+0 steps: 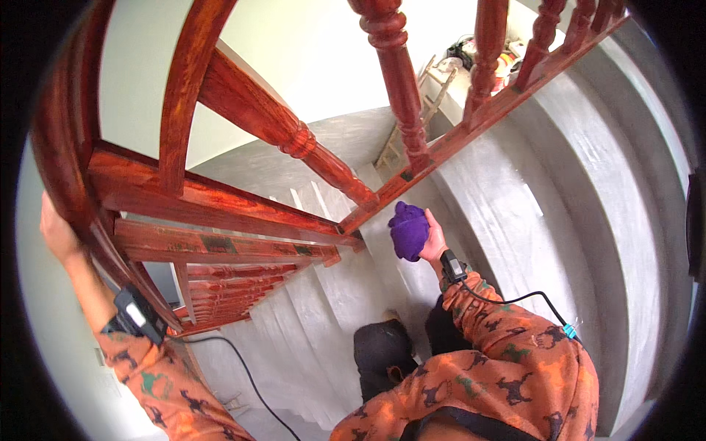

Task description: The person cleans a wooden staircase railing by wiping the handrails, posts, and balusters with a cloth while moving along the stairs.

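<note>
A bunched purple cloth [409,231] is gripped in my right hand [434,237], held out over the grey stair treads. It is close to the bottom rail [397,182] of the red-brown wooden balustrade, apart from it. My left hand [58,231] is at the far left, on the outer side of the thick curved wooden handrail [66,165]. The rail hides its fingers, so whether they close around the wood is not visible. Turned balusters [298,140] stand between the handrail and the bottom rail.
Grey concrete steps [573,160] curve up on the right; more steps [298,314] descend on the left beside a lower balustrade [237,292]. Beyond the balusters are a wooden ladder [436,99] and a pile of items [496,60]. Black cables [248,369] trail from devices on both wrists.
</note>
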`<state>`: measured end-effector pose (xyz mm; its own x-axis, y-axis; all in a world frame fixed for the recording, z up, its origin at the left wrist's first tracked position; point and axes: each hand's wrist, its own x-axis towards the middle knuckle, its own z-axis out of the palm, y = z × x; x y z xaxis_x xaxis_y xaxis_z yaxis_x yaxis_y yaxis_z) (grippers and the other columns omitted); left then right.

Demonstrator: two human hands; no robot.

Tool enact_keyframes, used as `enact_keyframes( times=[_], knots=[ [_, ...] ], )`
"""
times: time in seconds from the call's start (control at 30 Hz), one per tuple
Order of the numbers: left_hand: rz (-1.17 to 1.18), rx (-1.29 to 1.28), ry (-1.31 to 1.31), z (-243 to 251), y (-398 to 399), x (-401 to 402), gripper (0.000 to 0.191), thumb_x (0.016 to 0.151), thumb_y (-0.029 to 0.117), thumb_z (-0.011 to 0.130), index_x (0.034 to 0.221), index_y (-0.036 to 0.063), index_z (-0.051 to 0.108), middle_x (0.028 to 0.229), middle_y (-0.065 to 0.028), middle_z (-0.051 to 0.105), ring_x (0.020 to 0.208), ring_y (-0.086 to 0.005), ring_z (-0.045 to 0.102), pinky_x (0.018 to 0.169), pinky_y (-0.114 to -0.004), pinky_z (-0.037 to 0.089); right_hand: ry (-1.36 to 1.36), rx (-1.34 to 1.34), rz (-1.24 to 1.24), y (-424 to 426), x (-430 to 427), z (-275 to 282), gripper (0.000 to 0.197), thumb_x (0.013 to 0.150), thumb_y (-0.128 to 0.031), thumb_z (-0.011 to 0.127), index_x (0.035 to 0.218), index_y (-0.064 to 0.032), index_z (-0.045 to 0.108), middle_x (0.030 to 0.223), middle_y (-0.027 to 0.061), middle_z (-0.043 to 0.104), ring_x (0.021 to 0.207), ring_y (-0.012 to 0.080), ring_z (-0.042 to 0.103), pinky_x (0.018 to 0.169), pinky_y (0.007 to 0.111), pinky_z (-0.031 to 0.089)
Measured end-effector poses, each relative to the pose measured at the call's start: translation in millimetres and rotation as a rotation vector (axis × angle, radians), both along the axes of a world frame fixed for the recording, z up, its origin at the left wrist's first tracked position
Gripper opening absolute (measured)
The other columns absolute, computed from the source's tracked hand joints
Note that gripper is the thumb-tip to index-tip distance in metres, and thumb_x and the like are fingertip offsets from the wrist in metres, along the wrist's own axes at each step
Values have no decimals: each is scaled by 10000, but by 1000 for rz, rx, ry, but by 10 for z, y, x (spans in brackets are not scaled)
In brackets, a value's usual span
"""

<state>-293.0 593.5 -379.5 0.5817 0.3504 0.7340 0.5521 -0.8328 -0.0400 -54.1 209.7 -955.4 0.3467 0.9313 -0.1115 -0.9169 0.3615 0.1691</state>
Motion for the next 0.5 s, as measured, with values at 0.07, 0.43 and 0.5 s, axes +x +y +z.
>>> enact_keyframes(
  times=[0.07,0.43,0.5],
  knots=[
    [27,-133,-100,-55,79,12,336,910,146,386,1179,27,547,1101,-140,610,1004,-235,581,883,-326,422,-9,-40,50,-92,-32,379,601,927,-480,330,1322,-32,388,1302,140,468,1172,319,463,1017,463,333],
    [-39,-92,-347,-270,-489,396,332,910,232,462,1095,-11,593,1057,-116,634,973,-224,597,885,-280,426,-463,-290,-59,162,310,1264,451,788,-40,521,1232,-12,440,1162,145,556,1014,280,581,917,410,461],
    [-9,-235,-492,-214,-707,436,347,909,262,480,1064,-22,605,1030,-100,642,942,-189,599,877,-266,426,-455,-270,-47,243,237,1160,440,828,-73,524,1252,-18,421,1162,141,554,1022,274,577,916,409,461]
  ],
)
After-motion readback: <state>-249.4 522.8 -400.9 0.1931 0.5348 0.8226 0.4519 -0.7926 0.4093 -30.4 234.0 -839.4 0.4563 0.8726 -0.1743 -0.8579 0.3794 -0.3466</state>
